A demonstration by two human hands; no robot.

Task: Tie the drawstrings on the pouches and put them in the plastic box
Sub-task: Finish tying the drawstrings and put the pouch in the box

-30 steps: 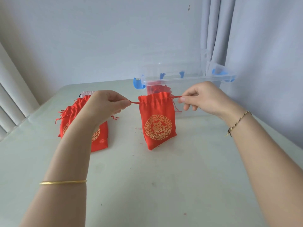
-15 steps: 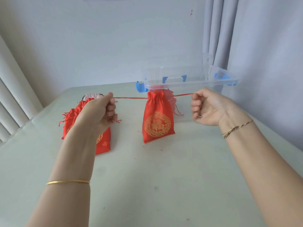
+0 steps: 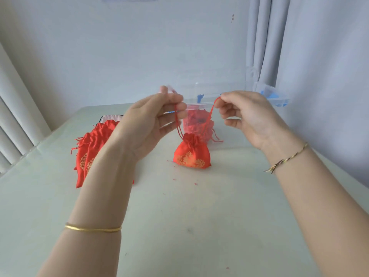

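Half a second back the two drawstrings were stretched out sideways in one taut line, with the hands well apart; now both hands have come inward and upward, and the cords rise in a narrow V from the neck of the red pouch [image 3: 191,154]. The pouch's mouth, which was wide a second ago, is bunched into a tight rosette, and the pouch sits slumped on the table [image 3: 179,216] just in front of the plastic box [image 3: 229,102]. By the look of it the cinching is finished and the knot itself is the step now in hand, since the cords are not yet crossed. The left grip [image 3: 151,118] is raised with the palm turned toward the camera, thumb and forefinger pinching the left drawstring [image 3: 176,120], which passes down across the other, loosely spread fingers. The right grip [image 3: 249,116] is held at about the same height, close in front of the box rim, pinching the right drawstring [image 3: 209,116] at its top with the remaining fingers curled under. Both forearms reach in from below. Several finished pouches [image 3: 196,122] show through the box's clear wall, and a stack of untied pouches [image 3: 93,148] lies on the table to the left, so a good share of the job looks to remain
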